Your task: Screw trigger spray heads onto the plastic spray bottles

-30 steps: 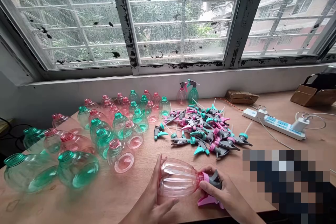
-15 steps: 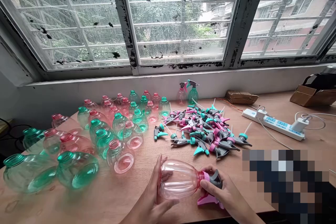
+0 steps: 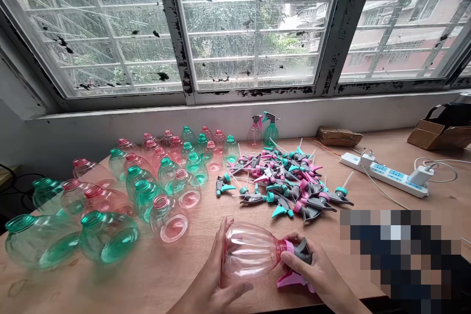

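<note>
A clear pink spray bottle [image 3: 252, 250] lies sideways between my hands, its base to the left. A grey and pink trigger spray head [image 3: 302, 251] sits on its neck, with the pink collar against the bottle's threads. My right hand [image 3: 307, 265] is closed around the collar and head, thumb on the near side; the pink trigger [image 3: 290, 279] points down toward the table. At the base, my left hand [image 3: 217, 265] is spread, its fingers stretched up behind the bottle and its thumb apart below it. Whether the hidden fingers touch the bottle is unclear.
Green and pink open bottles [image 3: 110, 238] stand in rows at left. A heap of loose spray heads [image 3: 283, 176] lies beyond my hands. Two fitted spray bottles [image 3: 271, 132] stand by the wall. At right are a power strip [image 3: 386, 174], cables and a cardboard box [image 3: 437, 132].
My left thumb has moved slightly down, away from the bottle, and the fingers behind it show less. The bottle's ridges look slightly turned. My right hand keeps its grip.
</note>
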Demonstrator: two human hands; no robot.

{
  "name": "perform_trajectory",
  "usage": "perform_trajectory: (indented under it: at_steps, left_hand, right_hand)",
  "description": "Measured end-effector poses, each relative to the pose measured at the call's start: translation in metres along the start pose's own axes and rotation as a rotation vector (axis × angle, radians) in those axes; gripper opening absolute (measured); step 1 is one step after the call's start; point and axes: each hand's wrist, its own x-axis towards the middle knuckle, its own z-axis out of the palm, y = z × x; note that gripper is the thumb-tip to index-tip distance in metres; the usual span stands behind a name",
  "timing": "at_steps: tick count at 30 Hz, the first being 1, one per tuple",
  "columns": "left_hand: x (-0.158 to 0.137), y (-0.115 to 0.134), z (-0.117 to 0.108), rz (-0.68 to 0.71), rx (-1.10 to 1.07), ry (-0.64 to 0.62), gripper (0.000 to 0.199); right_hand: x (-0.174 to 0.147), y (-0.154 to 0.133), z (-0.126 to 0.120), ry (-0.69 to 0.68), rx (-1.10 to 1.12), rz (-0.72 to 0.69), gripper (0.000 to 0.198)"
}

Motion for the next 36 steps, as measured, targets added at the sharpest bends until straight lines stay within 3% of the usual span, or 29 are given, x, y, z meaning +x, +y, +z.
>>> perform_trajectory:
  at_steps: [4,10,19,24,36]
  left_hand:
    - [0.0006,0.0055,0.0014,0.019,0.056,0.01,0.099]
    - [-0.001,0.0035,0.001,0.014,0.004,0.0,0.109]
    - [0.0025,0.0025,0.0016,0.05,0.02,0.001,0.097]
    - [0.0013,0.0045,0.0002,0.034,-0.005,0.0,0.11]
    - [0.0007,0.0093,0.001,0.017,0.033,0.01,0.099]
  right_hand:
    - [-0.0002,-0.0006,0.0004,0.0,-0.017,-0.018,0.035]
    - [0.0,-0.0047,0.0012,-0.029,-0.022,-0.032,0.032]
    - [-0.0008,-0.0015,0.0004,-0.024,0.011,-0.017,0.034]
    - [-0.0017,-0.0045,0.0009,-0.032,-0.021,0.004,0.036]
    - [0.0001,-0.0021,-0.0004,-0.052,0.003,-0.007,0.034]
